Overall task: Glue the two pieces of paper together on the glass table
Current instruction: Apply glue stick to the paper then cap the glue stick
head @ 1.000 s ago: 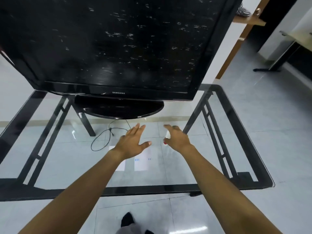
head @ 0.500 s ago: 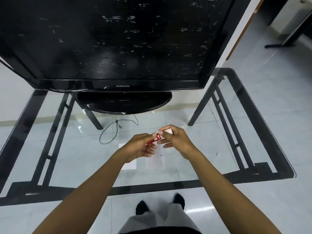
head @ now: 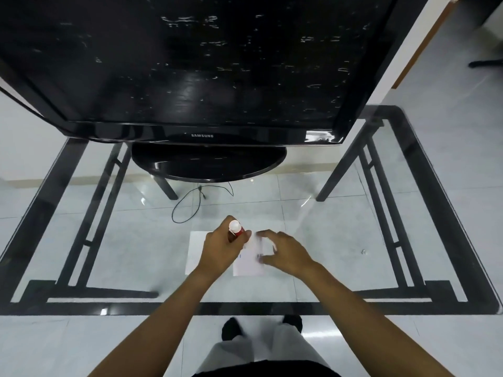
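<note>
Two white pieces of paper lie side by side on the glass table (head: 381, 308). My left hand (head: 217, 253) partly covers the left paper (head: 194, 251), and the right paper (head: 248, 266) shows between my hands. My left hand is shut on a red glue stick (head: 235, 229), held upright with its white end towards me. My right hand (head: 287, 255) hovers over the right paper with curled, spread fingers. A blurred white patch sits between its thumb and fingers, and I cannot tell whether it grips anything.
A large black television (head: 190, 63) on an oval base (head: 209, 164) fills the far half of the table. A black cable (head: 190, 205) lies on the floor under the glass. A small speck (head: 363, 251) sits on the glass to the right.
My hands, joined on the glue stick half a second ago, have separated. The left now holds the stick upright alone, and the right has dropped towards the right paper.
</note>
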Demonstrator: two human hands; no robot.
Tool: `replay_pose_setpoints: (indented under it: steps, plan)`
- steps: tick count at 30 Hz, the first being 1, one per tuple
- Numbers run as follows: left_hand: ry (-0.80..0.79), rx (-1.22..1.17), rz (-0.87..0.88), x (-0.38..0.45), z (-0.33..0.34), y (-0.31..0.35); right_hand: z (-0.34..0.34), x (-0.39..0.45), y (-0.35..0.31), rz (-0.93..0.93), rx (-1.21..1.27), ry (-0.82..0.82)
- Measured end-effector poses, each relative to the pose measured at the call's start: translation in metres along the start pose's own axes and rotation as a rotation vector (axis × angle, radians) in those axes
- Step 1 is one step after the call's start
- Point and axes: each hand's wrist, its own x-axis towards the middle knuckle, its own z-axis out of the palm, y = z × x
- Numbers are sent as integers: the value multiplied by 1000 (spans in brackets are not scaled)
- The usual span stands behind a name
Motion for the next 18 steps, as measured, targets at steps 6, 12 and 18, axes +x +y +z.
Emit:
replay_pose_setpoints:
  steps: [6,12,18]
  plan:
    - [115,-93,-103,6,15,6,11,6,4,11,-142,48]
    - [137,-151,-176,10,20,8,11,7,5,-27,-178,64]
    - [78,-13,-182,4,20,3,13,4,6,-24,-288,32]
